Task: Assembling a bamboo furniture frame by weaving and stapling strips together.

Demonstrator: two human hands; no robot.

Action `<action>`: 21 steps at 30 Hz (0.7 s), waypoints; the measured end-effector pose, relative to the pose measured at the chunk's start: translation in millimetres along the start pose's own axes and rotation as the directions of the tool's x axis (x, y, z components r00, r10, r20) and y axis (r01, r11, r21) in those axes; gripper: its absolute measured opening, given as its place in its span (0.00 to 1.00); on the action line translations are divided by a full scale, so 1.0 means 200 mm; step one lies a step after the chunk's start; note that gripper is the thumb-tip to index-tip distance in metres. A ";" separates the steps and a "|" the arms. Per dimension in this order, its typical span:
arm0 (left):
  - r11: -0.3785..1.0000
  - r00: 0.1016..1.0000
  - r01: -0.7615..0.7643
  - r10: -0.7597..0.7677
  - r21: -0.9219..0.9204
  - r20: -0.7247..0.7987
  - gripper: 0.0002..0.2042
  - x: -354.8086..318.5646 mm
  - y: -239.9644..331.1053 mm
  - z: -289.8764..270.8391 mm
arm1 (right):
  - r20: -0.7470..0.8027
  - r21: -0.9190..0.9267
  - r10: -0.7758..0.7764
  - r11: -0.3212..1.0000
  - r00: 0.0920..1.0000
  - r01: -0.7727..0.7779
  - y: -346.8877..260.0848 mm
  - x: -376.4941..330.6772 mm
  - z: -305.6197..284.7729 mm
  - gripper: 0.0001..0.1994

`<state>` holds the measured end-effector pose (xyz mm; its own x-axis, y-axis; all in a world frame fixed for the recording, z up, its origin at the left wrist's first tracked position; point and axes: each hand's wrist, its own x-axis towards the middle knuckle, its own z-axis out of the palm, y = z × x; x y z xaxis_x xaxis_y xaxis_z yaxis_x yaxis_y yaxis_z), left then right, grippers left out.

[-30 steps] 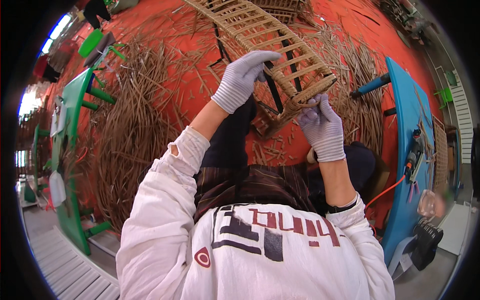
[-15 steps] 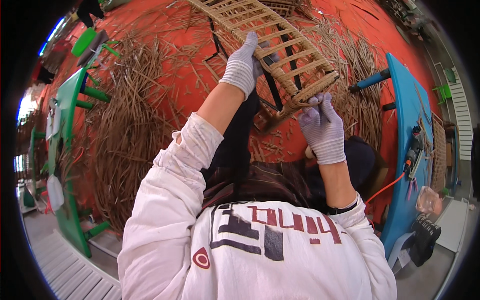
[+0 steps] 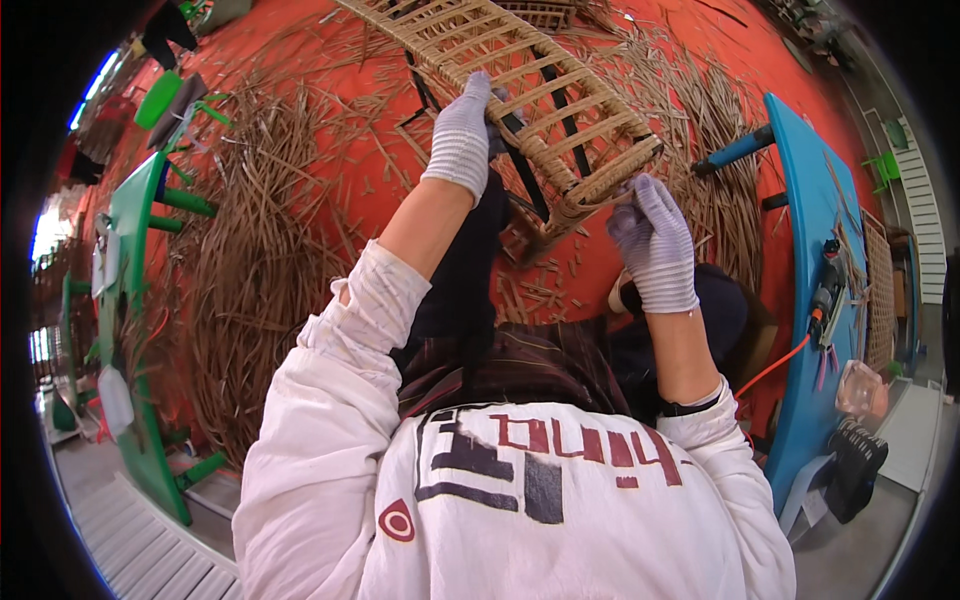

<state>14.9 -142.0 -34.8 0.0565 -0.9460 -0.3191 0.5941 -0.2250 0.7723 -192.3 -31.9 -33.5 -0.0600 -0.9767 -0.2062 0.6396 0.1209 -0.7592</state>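
Note:
A long frame (image 3: 615,172) of black bars, wrapped in tan plant-fibre strips with rungs across it, slants from the upper left toward me. My left hand (image 3: 462,135), in a grey-white knit glove, is closed around its left side rail, thumb on top. At the wrapped near end, my right hand (image 3: 657,245), gloved alike, has thumb and forefinger pinched together just under the end rail. A fibre strip appears to be in that pinch, though the fingers mostly hide it. Some fingers of the left hand are hidden behind the rail.
Heaps of long dry brown strips (image 3: 245,270) lie on the red floor at left, with another heap (image 3: 715,170) at right. A green table (image 3: 135,290) stands at the left, a blue one (image 3: 815,200) at the right, bearing a power tool (image 3: 828,290) with an orange cord.
The frame has shifted slightly left and down, and my left hand with it. My right hand has moved a little right and down, its fingers still at the frame's near end.

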 end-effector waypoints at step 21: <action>0.227 0.640 -0.706 0.610 0.671 0.468 0.15 -0.57 -0.17 -0.02 | 0.838 -0.545 -0.237 -0.421 0.492 0.725 -0.19 0.01 0.13 0.20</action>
<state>-8.7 -25.5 -27.5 0.0233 -0.8518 0.5234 -0.4438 0.4604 0.7689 -196.8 -43.0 10.6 0.4606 -0.6577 0.5960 -0.7306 -0.6622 -0.1662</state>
